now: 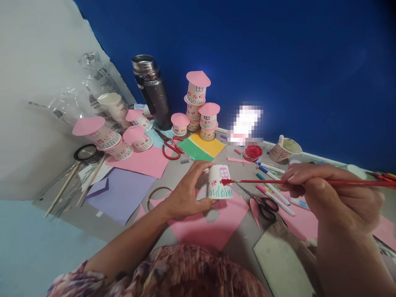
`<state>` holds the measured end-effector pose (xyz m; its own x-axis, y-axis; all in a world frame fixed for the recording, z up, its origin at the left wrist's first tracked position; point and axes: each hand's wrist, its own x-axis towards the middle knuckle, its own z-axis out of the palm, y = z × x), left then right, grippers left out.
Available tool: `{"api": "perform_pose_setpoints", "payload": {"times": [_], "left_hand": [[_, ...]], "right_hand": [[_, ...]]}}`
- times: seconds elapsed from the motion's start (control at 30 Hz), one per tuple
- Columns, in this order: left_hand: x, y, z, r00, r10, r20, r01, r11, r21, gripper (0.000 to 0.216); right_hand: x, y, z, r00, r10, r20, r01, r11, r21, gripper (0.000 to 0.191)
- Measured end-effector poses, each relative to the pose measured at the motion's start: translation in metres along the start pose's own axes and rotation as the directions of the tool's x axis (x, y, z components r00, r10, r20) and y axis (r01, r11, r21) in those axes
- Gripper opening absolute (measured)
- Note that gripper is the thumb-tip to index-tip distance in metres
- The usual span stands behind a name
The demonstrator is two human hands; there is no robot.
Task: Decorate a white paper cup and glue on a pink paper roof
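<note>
My left hand [188, 192] grips a white paper cup [219, 187] turned upside down, thumb low and fingers at the top. The cup bears a purple window, green grass strokes and red dabs on its left side. Between the fingers of my right hand [331, 194] is a long red paintbrush [262, 181]. Its red-loaded tip meets or nearly meets the cup's wall just below the window. An open pot of red paint [253, 153] stands behind the cup. Black-handled scissors [267, 208] lie to the cup's right, over pink paper [201, 233].
Cup houses with pink cone roofs [198, 78] stand at the back and left. A dark thermos [154, 97] rises by the blue wall. Red-handled scissors [171, 151], several markers [275, 189], a patterned cup [276, 152] and purple paper [123, 192] lie around.
</note>
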<state>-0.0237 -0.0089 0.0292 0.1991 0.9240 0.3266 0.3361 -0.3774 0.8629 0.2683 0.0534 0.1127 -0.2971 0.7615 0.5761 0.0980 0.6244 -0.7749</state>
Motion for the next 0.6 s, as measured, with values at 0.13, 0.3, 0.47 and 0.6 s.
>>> {"api": "perform_pose_setpoints", "payload": {"times": [0.13,0.3,0.47,0.6], "left_hand": [[-0.0005,0.0003,0.0006,1.000,-0.009,-0.012,0.009,1.000,0.004,0.082],[-0.0001,-0.0002,0.0012,1.000,0.002,-0.012,-0.002,1.000,0.006,0.082],[-0.0006,-0.0014,0.0014,1.000,-0.025,-0.002,0.025,1.000,-0.015,0.084],[-0.0008,-0.0010,0.0021,1.000,-0.024,-0.005,0.024,1.000,-0.016,0.083]], "right_hand": [[-0.0006,-0.0006,-0.0034,0.997,-0.018,-0.078,0.016,1.000,-0.018,0.015],[0.0017,-0.0017,-0.0007,1.000,-0.026,0.004,0.026,1.000,-0.009,0.016],[-0.0020,-0.0015,-0.0031,0.994,-0.011,-0.111,0.010,1.000,-0.012,0.015],[-0.0008,-0.0021,-0.0048,0.997,-0.049,-0.055,0.048,0.999,-0.015,0.018]]}}
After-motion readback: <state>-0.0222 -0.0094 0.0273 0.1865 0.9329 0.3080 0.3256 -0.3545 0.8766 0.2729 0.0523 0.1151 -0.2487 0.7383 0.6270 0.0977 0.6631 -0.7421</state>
